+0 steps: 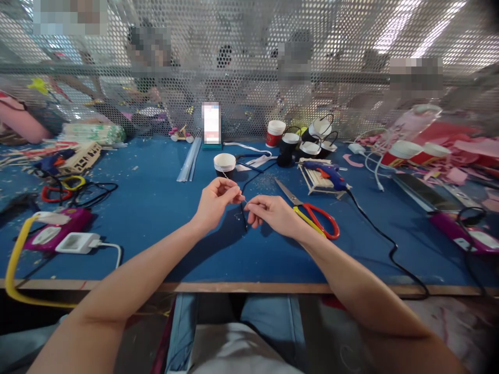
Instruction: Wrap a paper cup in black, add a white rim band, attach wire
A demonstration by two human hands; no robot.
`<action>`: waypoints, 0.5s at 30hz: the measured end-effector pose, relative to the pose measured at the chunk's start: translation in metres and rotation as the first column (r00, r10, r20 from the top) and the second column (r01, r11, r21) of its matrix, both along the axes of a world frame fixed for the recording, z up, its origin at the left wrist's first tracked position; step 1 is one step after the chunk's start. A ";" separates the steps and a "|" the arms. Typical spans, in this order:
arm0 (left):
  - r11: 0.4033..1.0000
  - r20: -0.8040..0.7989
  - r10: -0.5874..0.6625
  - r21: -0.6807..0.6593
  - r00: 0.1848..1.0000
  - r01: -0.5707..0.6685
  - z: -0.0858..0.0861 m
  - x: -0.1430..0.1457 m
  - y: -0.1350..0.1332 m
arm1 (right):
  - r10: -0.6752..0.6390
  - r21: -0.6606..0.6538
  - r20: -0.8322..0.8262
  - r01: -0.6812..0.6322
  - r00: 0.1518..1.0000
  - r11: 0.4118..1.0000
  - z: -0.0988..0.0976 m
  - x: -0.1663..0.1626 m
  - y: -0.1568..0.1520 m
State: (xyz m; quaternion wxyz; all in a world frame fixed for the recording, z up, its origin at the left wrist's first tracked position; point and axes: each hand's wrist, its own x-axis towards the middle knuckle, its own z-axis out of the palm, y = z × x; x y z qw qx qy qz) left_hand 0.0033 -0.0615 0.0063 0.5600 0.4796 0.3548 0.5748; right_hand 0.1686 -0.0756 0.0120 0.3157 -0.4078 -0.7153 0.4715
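My left hand (pixel 216 203) and my right hand (pixel 273 214) meet above the middle of the blue table (pixel 163 249), both pinched on a thin wire or thread (pixel 245 200) that runs between the fingertips. A dark strand (pixel 244 217) hangs down from the pinch to the table. Just beyond my left hand stands a small black paper cup with a white rim (pixel 225 164). Red and yellow scissors (pixel 312 212) lie right of my right hand.
A blue glue gun (pixel 326 174) rests on a stick frame, its black cord trailing to the front edge. More cups (pixel 307 137) stand by the perforated screen (pixel 249 67). Chargers (pixel 62 236) and cables lie left, pink scraps right. Other people sit behind the screen.
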 end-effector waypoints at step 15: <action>0.989 -0.072 0.097 0.122 0.993 -0.088 -0.002 0.001 0.000 | -0.044 0.046 0.022 0.042 0.999 0.998 -0.004 0.000 0.002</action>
